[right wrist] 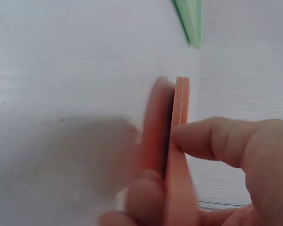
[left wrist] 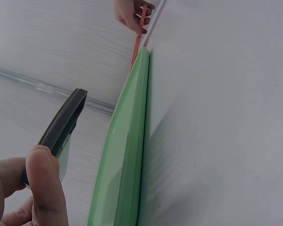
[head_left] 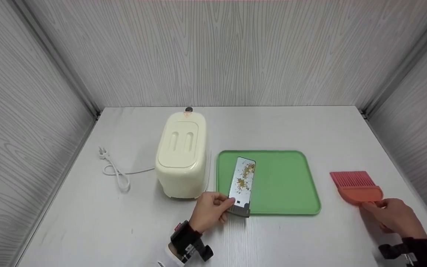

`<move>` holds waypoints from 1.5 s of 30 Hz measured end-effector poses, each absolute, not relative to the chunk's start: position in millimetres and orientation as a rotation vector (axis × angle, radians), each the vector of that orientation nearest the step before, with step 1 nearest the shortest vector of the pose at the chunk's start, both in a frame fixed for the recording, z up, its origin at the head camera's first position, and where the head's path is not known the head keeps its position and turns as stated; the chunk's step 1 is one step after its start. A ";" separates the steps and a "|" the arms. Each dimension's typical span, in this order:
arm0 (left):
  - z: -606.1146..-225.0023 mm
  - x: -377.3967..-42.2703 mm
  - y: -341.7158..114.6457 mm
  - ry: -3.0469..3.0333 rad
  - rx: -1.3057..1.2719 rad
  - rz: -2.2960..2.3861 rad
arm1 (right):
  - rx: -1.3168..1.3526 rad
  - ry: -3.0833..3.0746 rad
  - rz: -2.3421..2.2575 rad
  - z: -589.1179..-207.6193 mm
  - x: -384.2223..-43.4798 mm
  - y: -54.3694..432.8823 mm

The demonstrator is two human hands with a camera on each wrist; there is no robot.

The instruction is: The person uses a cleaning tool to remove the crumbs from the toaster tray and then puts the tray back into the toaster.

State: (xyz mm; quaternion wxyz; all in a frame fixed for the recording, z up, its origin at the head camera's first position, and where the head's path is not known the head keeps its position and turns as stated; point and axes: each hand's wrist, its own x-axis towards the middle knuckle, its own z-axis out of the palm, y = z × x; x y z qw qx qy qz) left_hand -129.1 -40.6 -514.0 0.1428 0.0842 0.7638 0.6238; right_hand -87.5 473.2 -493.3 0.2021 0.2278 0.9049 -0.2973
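My left hand (head_left: pixel 210 210) pinches the dark end of a metal crumb tray (head_left: pixel 240 191) between thumb and fingers. Brown crumbs lie scattered along its silver surface. In the head view the crumb tray overlaps the left part of a green serving tray (head_left: pixel 285 183); the left wrist view shows its dark end piece (left wrist: pixel 61 125) edge-on, raised above the table. At the right, my right hand (head_left: pixel 393 217) grips an orange hand brush (head_left: pixel 363 193) with red bristles fanned toward the back left. In the right wrist view, thumb and fingers close on the brush's thin orange handle (right wrist: pixel 180 165).
A cream toaster (head_left: pixel 181 155) with a lid over its top stands left of the green tray. Its white cord and plug (head_left: pixel 115 168) lie on the table farther left. Pale wood-grain panels (head_left: pixel 228 52) wall in the back and both sides.
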 end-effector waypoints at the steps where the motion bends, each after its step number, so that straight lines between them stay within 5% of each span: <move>1: -514.0 -129.2 -40.6 2.205 0.247 1.796 | 0.637 2.530 -0.839 -493.3 -87.3 473.7; 28: -512.3 -130.6 -41.0 2.216 0.248 1.780 | 0.557 2.714 -0.896 -492.9 -90.2 473.6; 45: -515.3 -134.7 -38.2 2.235 0.272 1.772 | 0.343 2.957 -0.919 -465.9 -104.0 411.0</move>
